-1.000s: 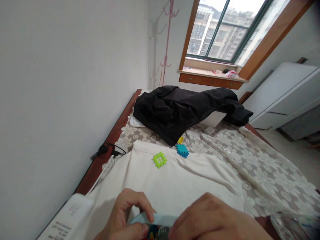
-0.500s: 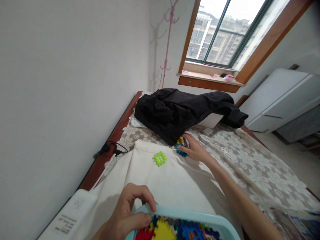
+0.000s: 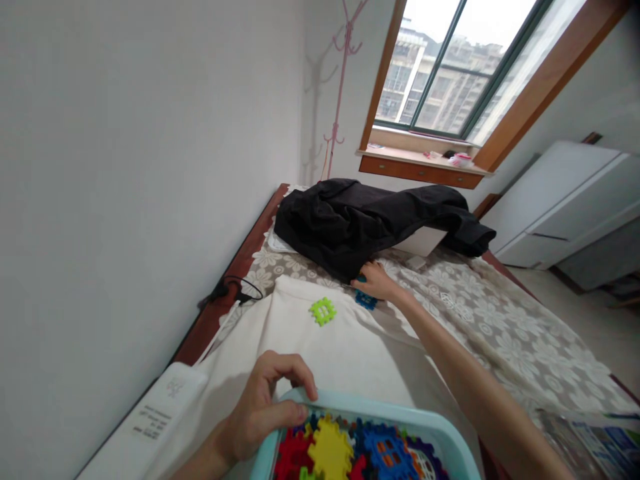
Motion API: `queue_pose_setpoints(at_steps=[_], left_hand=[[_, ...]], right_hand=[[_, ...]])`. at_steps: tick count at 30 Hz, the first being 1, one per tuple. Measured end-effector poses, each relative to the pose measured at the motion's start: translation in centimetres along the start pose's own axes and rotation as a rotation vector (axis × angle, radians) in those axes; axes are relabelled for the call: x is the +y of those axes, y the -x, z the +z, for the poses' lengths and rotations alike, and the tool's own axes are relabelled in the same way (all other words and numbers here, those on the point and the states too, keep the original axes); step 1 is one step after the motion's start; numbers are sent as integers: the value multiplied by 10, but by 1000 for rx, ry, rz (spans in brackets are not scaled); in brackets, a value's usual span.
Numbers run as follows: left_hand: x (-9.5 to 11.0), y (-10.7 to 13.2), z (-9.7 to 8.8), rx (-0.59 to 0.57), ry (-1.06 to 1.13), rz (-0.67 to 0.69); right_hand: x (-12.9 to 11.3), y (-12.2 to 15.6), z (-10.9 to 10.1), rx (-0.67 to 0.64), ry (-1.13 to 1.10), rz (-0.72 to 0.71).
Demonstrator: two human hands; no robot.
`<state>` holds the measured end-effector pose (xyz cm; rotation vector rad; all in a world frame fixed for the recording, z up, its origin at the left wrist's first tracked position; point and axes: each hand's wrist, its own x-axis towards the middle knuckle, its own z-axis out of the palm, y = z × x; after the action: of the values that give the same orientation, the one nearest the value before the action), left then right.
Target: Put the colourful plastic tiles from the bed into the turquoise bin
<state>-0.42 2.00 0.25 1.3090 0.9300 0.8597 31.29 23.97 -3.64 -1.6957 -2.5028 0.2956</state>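
My left hand [image 3: 273, 403] is closed on the rim of a light blue plastic bin [image 3: 385, 408], thumb inside and fingers outside. Toothed plastic building pieces fill the bin, among them a yellow piece [image 3: 331, 448], a red piece [image 3: 295, 453] and a blue piece [image 3: 387, 450] with window openings. Farther off, my right hand [image 3: 379, 281] reaches to the edge of a black garment [image 3: 350, 227], its fingers closed on blue building pieces [image 3: 367, 300] and partly hiding them. A lime green building piece [image 3: 323, 311] lies by itself on a white cloth [image 3: 300, 340].
A white box-like object [image 3: 150, 417] with printed text lies at the left, near a black cable [image 3: 223, 291]. Patterned bedding [image 3: 525, 320] spreads to the right. Beyond the bed stand a pink coat rack [image 3: 340, 87] and a white cabinet [image 3: 555, 193]. A wall borders the left side.
My right hand's fingers have closed over the blue pieces, and the yellow piece there is now covered. My left hand still grips the bin, which shows more of its contents.
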Motion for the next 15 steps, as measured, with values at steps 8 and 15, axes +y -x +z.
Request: queue_pose_setpoints(at_steps=[8, 15], left_hand=[[-9, -6, -5, -34, -65, 90], [4, -6, 0, -48, -16, 84]], right_hand=[[8, -16, -17, -165, -44, -73], [-1, -18, -21, -208, -34, -63]])
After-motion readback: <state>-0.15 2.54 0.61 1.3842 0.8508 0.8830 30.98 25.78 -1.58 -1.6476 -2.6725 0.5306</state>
